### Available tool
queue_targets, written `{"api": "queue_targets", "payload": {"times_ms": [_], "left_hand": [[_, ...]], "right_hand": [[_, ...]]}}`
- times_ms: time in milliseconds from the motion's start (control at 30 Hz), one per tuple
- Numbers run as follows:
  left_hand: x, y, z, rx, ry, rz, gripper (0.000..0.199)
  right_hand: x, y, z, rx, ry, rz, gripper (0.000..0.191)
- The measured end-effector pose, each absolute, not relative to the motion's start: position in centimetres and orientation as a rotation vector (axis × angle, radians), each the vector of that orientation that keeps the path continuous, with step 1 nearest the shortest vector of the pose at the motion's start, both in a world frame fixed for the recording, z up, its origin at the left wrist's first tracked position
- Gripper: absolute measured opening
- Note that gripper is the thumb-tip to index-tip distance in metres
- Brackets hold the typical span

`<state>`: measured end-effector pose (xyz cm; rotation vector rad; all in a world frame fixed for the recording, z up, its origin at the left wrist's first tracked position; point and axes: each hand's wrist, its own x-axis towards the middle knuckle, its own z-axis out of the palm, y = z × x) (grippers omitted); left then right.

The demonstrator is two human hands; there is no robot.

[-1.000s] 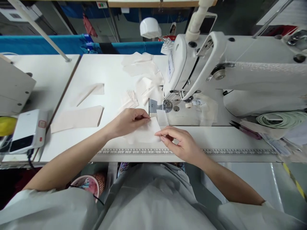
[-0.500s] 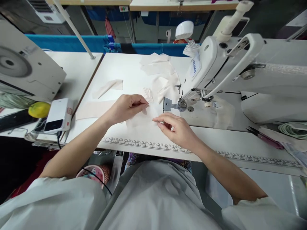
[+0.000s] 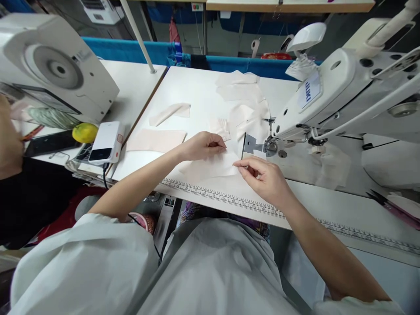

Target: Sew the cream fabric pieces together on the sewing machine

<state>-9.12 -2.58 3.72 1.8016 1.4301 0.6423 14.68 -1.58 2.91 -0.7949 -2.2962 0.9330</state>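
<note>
The pale fabric piece (image 3: 208, 169) lies on the white sewing table (image 3: 197, 89) in front of you, just left of the presser foot (image 3: 270, 146). Your left hand (image 3: 205, 146) curls over its upper edge, fingers bunched together; your right hand (image 3: 262, 177) brings thumb and forefinger nearly together at its right edge. You can't tell whether either pinches cloth. Below runs a measuring tape (image 3: 223, 199).

Bright, even light whitens the table (image 3: 197, 96) — the pale cloth (image 3: 210, 170) nearly melts into it, edges faint and soft. A gray shadow lies beside the left sewing machine (image 3: 93, 83). Beneath the far table (image 3: 288, 7) it is dim — and wide-angle distortion stretches things near the borders.
</note>
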Motion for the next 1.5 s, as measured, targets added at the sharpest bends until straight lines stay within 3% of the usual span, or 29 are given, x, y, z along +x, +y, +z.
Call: {"api": "queue_targets", "payload": {"times_ms": [333,533,633,733,867,1000,1333,1500], "left_hand": [[-8.7,-6.6,2.7,1.978,1.423,0.674,0.022],[-9.1,-7.9,2.1,1.99,1.488,0.692,0.021],[-10.1,-6.9,3.6,2.126,1.55,0.844,0.021],[-10.9,-6.8,5.7,2.512,1.654,0.983,0.02],[-10.2,-9.2,5.5,3.045,1.503,0.912,0.014],[-8.3,-12.9,2.3,3.017,1.525,0.754,0.017],[-6.0,-17.6,-0.7,2.545,1.793,0.897,0.047],[-5.7,-17.0,-1.3,2.46,1.836,0.9,0.053]], "right_hand": [[15.4,-3.5,3.0,-0.614,-2.431,1.135,0.021],[14.8,-3.4,2.2,-0.559,-2.475,1.029,0.021],[13.1,-2.6,2.3,-0.495,-2.51,0.746,0.025],[11.6,-1.6,2.9,-0.428,-2.569,0.226,0.032],[12.0,-0.5,2.9,-0.273,-2.672,-0.108,0.031],[14.6,-0.1,1.8,-0.182,-2.755,-0.015,0.033],[16.4,-0.7,1.7,-0.51,-2.598,0.406,0.028],[16.6,-0.6,2.3,-0.595,-2.604,0.343,0.025]]}}
